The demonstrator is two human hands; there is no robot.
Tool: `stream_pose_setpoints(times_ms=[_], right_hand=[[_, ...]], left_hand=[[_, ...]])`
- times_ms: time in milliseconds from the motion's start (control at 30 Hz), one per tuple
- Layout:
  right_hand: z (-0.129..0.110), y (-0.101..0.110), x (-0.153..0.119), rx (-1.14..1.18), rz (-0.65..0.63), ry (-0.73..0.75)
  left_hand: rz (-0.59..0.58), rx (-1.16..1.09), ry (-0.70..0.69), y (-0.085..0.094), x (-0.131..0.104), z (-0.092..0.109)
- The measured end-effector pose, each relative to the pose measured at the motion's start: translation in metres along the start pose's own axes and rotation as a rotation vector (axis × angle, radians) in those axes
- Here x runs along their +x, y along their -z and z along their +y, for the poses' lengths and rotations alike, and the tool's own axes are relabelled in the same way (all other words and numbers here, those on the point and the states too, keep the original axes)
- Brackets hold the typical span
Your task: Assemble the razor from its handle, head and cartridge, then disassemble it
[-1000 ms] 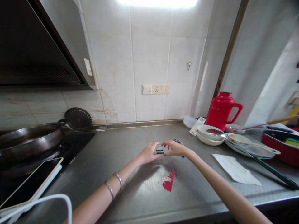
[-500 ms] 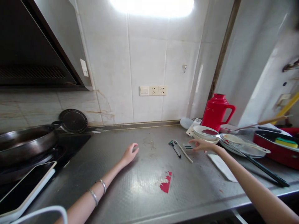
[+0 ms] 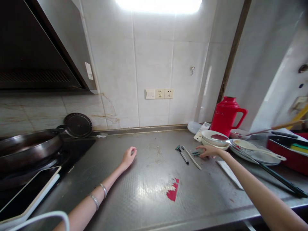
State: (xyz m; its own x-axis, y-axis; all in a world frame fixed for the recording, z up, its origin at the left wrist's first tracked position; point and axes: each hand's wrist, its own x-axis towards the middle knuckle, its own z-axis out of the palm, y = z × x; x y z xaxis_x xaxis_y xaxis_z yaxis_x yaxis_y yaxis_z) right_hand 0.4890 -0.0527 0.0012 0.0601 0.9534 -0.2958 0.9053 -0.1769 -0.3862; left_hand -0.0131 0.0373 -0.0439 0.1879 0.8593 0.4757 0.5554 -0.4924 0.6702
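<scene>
My right hand [image 3: 209,151] is over the counter at the right, its fingers stretched and bent down at the edge of a small clear pack with dark green strips [image 3: 195,154]. I cannot tell whether the fingertips touch this pack, and they partly hide it. To its left lie a razor [image 3: 182,155] with a dark head and a pale, slim toothbrush-like stick [image 3: 192,158], side by side. My left hand [image 3: 128,158] rests on the metal counter [image 3: 115,205], loosely curled, with a gap between thumb and fingers and nothing visible in it.
A torn red scrap [image 3: 173,191] lies nearer the front. Stacked bowls [image 3: 214,144], a red thermos [image 3: 225,117], a white paper [image 3: 229,173] and a red pan [image 3: 281,157] stand or lie on the right. At left are a frying pan [image 3: 29,147] and a tablet [image 3: 26,195].
My right hand has moved slightly left and lower, over the small pack. My left hand has drawn back a little to the left. The view has shifted slightly.
</scene>
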Motion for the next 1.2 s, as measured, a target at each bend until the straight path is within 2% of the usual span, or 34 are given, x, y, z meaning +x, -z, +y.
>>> stream_pose_setpoints(times_ms=[100, 200, 300, 367, 467, 533, 600, 667, 733, 867, 1000, 1200], right_hand=[[0.002, -0.001, 0.001, 0.077, -0.092, 0.002], [0.003, 0.000, 0.000, 0.091, -0.077, -0.010], [-0.002, 0.003, -0.003, 0.104, -0.030, -0.003], [-0.011, 0.004, -0.002, 0.112, 0.055, 0.031], [-0.041, 0.002, 0.002, 0.085, 0.254, 0.108], [-0.070, -0.006, 0.008, 0.052, 0.402, 0.164], [-0.105, -0.019, 0.014, 0.048, 0.477, 0.244], [-0.142, -0.036, 0.021, 0.037, 0.506, 0.272], [-0.179, -0.055, 0.026, -0.010, 0.475, 0.260], [-0.238, -0.093, 0.032, -0.117, 0.442, 0.249], [-0.266, -0.119, 0.033, -0.199, 0.435, 0.223], [-0.266, -0.139, 0.032, -0.268, 0.425, 0.207]], left_hand=[[0.018, -0.002, 0.023, 0.002, 0.002, -0.005], [0.037, -0.006, 0.063, 0.005, 0.005, -0.009], [0.057, 0.027, 0.088, 0.008, 0.008, -0.012], [0.074, 0.057, 0.101, 0.010, 0.010, -0.013], [0.099, 0.122, 0.145, 0.011, 0.012, -0.012], [0.103, 0.202, 0.186, 0.011, 0.013, -0.011], [0.104, 0.268, 0.218, 0.011, 0.012, -0.009], [0.110, 0.325, 0.254, 0.012, 0.011, -0.007], [0.108, 0.404, 0.302, 0.013, 0.009, -0.005], [0.028, 0.550, 0.363, 0.014, 0.004, 0.002], [-0.113, 0.685, 0.332, 0.011, 0.001, 0.009], [-0.174, 0.761, 0.286, 0.008, -0.001, 0.016]])
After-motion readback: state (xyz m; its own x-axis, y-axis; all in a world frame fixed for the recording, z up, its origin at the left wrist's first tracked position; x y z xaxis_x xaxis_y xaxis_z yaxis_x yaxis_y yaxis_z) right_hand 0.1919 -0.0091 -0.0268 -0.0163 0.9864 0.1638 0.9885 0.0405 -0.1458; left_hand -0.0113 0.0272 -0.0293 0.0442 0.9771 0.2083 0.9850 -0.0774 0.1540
